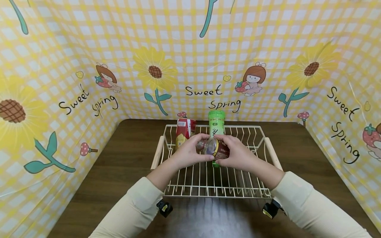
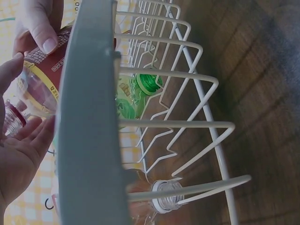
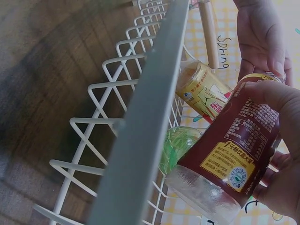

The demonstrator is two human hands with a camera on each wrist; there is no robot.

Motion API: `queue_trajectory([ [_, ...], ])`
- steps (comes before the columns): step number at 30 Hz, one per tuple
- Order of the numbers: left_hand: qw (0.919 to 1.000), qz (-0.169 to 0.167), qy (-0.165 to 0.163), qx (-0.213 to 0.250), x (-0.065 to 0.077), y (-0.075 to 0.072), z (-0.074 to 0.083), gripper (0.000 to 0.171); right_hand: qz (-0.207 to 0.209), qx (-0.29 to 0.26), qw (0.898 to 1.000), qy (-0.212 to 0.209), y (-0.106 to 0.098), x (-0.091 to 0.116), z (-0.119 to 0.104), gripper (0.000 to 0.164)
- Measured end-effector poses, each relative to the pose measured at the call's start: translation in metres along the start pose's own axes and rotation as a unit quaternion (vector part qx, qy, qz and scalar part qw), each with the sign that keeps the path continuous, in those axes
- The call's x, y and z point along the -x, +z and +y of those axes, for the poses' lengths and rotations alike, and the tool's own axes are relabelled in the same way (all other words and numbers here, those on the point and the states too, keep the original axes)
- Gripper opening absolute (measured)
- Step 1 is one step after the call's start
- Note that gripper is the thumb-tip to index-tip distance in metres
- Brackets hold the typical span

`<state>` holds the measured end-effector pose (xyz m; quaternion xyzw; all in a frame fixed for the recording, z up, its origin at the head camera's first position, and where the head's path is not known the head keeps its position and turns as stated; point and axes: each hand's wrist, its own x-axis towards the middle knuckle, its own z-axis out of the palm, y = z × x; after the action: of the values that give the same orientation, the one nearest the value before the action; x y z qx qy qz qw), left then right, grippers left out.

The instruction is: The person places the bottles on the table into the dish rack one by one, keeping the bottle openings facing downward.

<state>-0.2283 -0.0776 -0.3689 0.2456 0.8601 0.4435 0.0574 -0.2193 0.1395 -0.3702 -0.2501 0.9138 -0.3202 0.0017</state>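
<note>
A plastic drink bottle with a dark red label [image 1: 222, 151] lies on its side in the air above a white wire rack [image 1: 208, 196], its neck toward the left. My right hand [image 1: 238, 153] grips the labelled body, thumb and fingers on opposite sides, as the right wrist view also shows. Around the neck end, my left hand [image 1: 190, 150] holds the bottle between thumb and fingers. The clear shoulder and a yellow band [image 2: 40, 84] show between the hands. Behind them in the rack are a green bottle [image 1: 216, 118] and a red and yellow bottle [image 1: 183, 129].
The rack has wooden handles at its left [image 1: 157, 152] and right [image 1: 273, 153] and stands on a dark wooden table [image 1: 116, 185]. A yellow checked cloth [image 1: 190, 59] surrounds the table's back and sides. A wire-rack rail [image 3: 145, 117] crosses the right wrist view.
</note>
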Motion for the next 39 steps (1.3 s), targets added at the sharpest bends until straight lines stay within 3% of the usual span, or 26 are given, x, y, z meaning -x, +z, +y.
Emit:
queue_trajectory([
  [10,0.9998,-0.018,0.003,-0.007,-0.001,-0.001,-0.004,0.064,-0.006,0.015,1.0,-0.016,0.002,-0.002,-0.004,0.082],
  [18,0.9998,-0.012,-0.01,-0.014,0.001,0.0,-0.005,0.065,-0.004,0.019,0.999,-0.03,0.005,-0.003,-0.002,0.085],
  [25,0.9999,0.012,-0.007,0.008,0.005,0.002,-0.01,0.064,0.013,0.004,1.0,-0.024,0.006,-0.002,-0.001,0.091],
  [39,0.9904,0.096,-0.069,0.072,0.012,0.002,-0.021,0.065,0.077,-0.081,0.994,0.013,-0.005,0.002,0.004,0.081],
])
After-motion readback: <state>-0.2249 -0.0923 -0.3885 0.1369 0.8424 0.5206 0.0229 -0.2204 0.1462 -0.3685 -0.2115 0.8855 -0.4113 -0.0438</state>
